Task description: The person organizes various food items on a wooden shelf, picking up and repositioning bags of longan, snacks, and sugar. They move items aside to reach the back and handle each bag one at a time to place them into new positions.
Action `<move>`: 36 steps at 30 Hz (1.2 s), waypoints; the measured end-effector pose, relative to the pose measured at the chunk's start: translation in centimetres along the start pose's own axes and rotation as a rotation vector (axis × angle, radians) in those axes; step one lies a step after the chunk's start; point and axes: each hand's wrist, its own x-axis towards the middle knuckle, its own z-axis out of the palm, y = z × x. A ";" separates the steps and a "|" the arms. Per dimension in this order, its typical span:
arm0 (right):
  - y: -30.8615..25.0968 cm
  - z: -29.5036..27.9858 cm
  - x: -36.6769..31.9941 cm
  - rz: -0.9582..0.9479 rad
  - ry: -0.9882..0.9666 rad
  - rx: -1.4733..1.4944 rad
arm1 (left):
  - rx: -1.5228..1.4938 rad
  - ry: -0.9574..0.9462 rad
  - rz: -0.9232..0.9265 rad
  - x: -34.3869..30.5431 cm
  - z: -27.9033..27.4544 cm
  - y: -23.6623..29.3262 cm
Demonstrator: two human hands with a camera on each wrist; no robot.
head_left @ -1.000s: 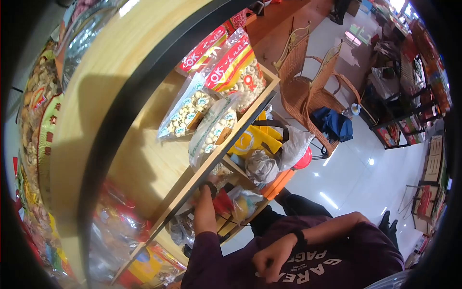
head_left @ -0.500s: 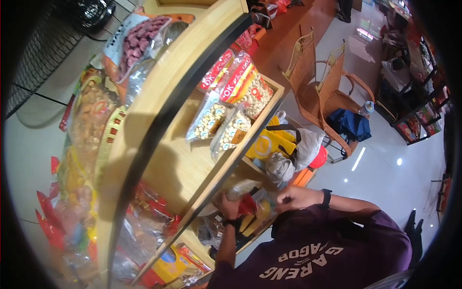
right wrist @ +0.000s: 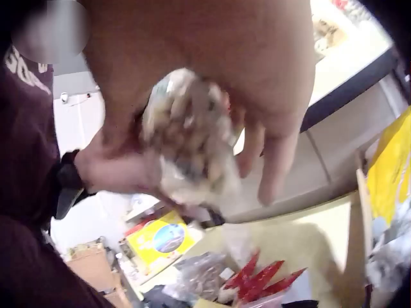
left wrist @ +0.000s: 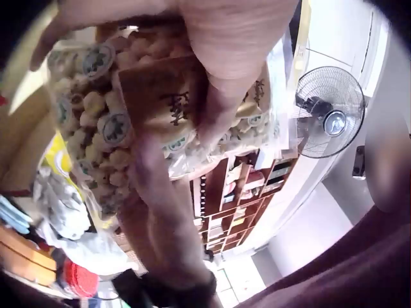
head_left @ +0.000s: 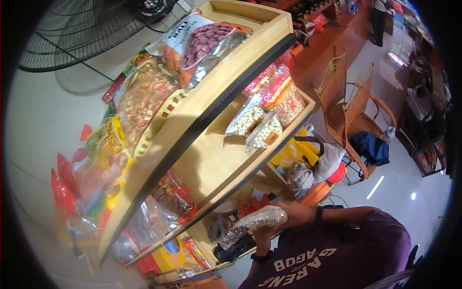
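A clear bag of pale, round dried seeds (head_left: pixel 263 217) is held in front of the dark purple shirt, just above the lower shelf. My left hand (head_left: pixel 262 237) holds it from below in the head view. From the other side my right hand (head_left: pixel 297 213) grips its end. Up close in the left wrist view, the bag (left wrist: pixel 96 131) carries a brown label (left wrist: pixel 157 96) and round green marks. Fingers of my left hand (left wrist: pixel 241 38) lie across it, and my right thumb presses near the label. The right wrist view has the bag (right wrist: pixel 186 138) beneath my right hand (right wrist: pixel 205 45).
Two similar seed bags (head_left: pixel 267 130) and red-topped packs (head_left: pixel 286 96) stand on the middle shelf. Large snack bags (head_left: pixel 149 96) fill the top. A yellow bag (head_left: pixel 298 151) and yellow pack (head_left: pixel 175 255) lie lower. Beyond are a wicker chair (head_left: pixel 353 123) and a fan (head_left: pixel 91 33).
My left hand has come out of the lower shelf with the seed bag and moved toward the chest. My right hand has moved over and taken hold. The head view has shifted.
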 end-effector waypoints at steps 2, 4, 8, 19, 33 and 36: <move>-0.5 -0.6 0.5 0.010 -0.016 0.009 | -0.060 -0.162 -0.034 0.0 -0.2 1.7; -0.1 -1.5 0.7 -0.096 -0.024 0.047 | 0.211 -0.436 0.105 0.5 -2.1 3.8; -0.9 -3.1 1.1 -0.273 -0.095 0.032 | 0.502 -0.475 0.124 0.8 -2.8 7.0; -3.1 -5.1 2.2 -0.190 0.568 -0.059 | 0.015 -0.181 0.356 5.7 -1.6 14.5; -1.0 -7.5 4.2 -0.219 0.806 -0.215 | 0.214 0.260 0.668 23.9 -4.3 19.6; -0.9 -8.2 4.6 -0.219 0.843 -0.259 | 0.284 0.245 0.618 30.0 -5.4 18.9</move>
